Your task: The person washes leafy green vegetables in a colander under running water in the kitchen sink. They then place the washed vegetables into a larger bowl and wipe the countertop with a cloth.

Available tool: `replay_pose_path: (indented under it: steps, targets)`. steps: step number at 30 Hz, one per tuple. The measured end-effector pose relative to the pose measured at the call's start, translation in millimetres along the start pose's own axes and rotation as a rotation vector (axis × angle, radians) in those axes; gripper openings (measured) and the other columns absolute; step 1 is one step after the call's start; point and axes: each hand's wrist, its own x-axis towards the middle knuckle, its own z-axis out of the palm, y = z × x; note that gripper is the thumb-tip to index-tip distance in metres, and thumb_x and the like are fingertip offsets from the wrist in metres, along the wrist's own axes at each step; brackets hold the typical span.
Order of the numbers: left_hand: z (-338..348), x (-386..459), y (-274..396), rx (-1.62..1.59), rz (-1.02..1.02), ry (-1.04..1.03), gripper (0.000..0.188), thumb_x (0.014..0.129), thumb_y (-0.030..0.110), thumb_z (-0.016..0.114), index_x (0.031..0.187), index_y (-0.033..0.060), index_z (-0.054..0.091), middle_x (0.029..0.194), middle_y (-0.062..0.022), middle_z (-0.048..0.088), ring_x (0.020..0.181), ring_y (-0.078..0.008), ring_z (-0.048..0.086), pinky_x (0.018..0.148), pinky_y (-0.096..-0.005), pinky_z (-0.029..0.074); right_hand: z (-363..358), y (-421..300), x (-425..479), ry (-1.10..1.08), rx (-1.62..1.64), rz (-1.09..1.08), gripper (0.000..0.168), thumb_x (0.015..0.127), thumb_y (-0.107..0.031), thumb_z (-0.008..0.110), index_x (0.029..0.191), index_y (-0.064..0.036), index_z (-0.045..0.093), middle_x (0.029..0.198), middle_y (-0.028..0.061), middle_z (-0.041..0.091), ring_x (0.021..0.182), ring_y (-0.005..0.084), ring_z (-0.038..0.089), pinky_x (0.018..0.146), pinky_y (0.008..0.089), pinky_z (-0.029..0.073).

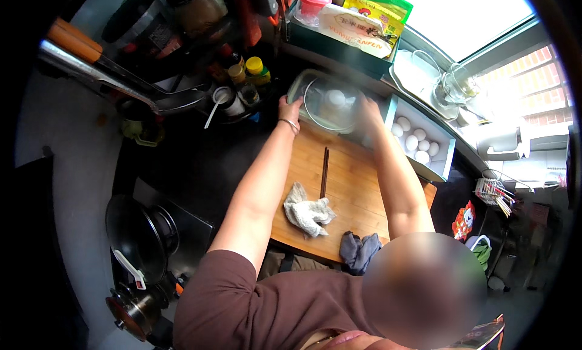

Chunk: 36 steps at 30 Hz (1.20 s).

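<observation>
My left hand point(290, 112), with a bracelet at the wrist, grips the left side of a pale, translucent rectangular tub point(298, 84) at the far end of a wooden cutting board point(350, 168). At its right side is my right hand point(370, 111), its fingers curled against the edge and partly blurred by haze. Within the tub's outline sits a round, see-through lid point(318, 115) with a pale rim and a white knob point(335, 98). What lies beneath it is unclear. On the board are dark chopsticks point(325, 172) and a crumpled white cloth point(309, 211).
A box of several eggs point(416, 143) stands right of the tub. Seasoning bottles point(257, 70) and a jar with a spoon point(225, 100) are to the left. A grey cloth point(359, 250) hangs at the board's near edge. A wok point(136, 238) and a lidded pot point(134, 311) sit lower left.
</observation>
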Motion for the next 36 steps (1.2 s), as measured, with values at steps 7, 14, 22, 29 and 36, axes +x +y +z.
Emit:
replay_pose_path:
  steps: [7, 14, 22, 29, 36]
  targets:
    - [-8, 14, -3, 0.106, 0.080, -0.025, 0.036, 0.072, 0.013, 0.066, 0.101, -0.0011, 0.050, 0.095, -0.0084, 0.056, 0.085, -0.0175, 0.052, 0.075, -0.0294, 0.041, 14, -7, 11, 0.081, -0.078, 0.068, 0.061, 0.083, -0.046, 0.035, 0.110, 0.008, 0.046, 0.113, 0.0266, 0.047, 0.106, 0.0391, 0.045, 0.087, 0.0397, 0.038]
    - [-16, -3, -6, 0.358, 0.015, 0.280, 0.061, 0.069, 0.031, 0.067, 0.110, -0.0044, 0.041, 0.113, -0.0155, 0.044, 0.103, -0.0247, 0.043, 0.086, -0.0359, 0.036, 1, -45, -48, 0.185, 0.028, 0.058, 0.061, 0.081, -0.045, 0.042, 0.104, 0.012, 0.047, 0.104, 0.0332, 0.049, 0.103, 0.0415, 0.046, 0.089, 0.0395, 0.034]
    - [-67, -156, 28, 0.837, 0.440, -0.213, 0.038, 0.069, 0.017, 0.068, 0.102, 0.0053, 0.053, 0.110, -0.0103, 0.045, 0.100, -0.0226, 0.046, 0.084, -0.0311, 0.039, -32, -5, -233, 0.177, -0.125, -0.477, 0.036, 0.080, -0.016, 0.055, 0.111, 0.000, 0.045, 0.106, 0.0186, 0.048, 0.100, 0.0328, 0.047, 0.085, 0.0354, 0.038]
    - [-108, -238, 19, 1.282, 0.445, -0.329, 0.057, 0.057, 0.023, 0.075, 0.108, 0.0101, 0.053, 0.119, -0.0150, 0.038, 0.113, -0.0309, 0.034, 0.094, -0.0378, 0.031, -60, 55, -367, 0.119, -0.449, -0.299, 0.038, 0.073, -0.016, 0.061, 0.107, -0.004, 0.050, 0.102, 0.0159, 0.050, 0.092, 0.0305, 0.048, 0.079, 0.0373, 0.038]
    - [-94, -255, 2, 1.635, 0.531, -0.604, 0.047, 0.053, 0.017, 0.073, 0.097, 0.0105, 0.057, 0.123, -0.0121, 0.037, 0.117, -0.0313, 0.030, 0.090, -0.0376, 0.034, -27, 42, -361, 0.104, -0.281, -0.314, 0.026, 0.070, -0.014, 0.062, 0.093, -0.005, 0.055, 0.088, 0.0118, 0.053, 0.083, 0.0281, 0.051, 0.071, 0.0347, 0.042]
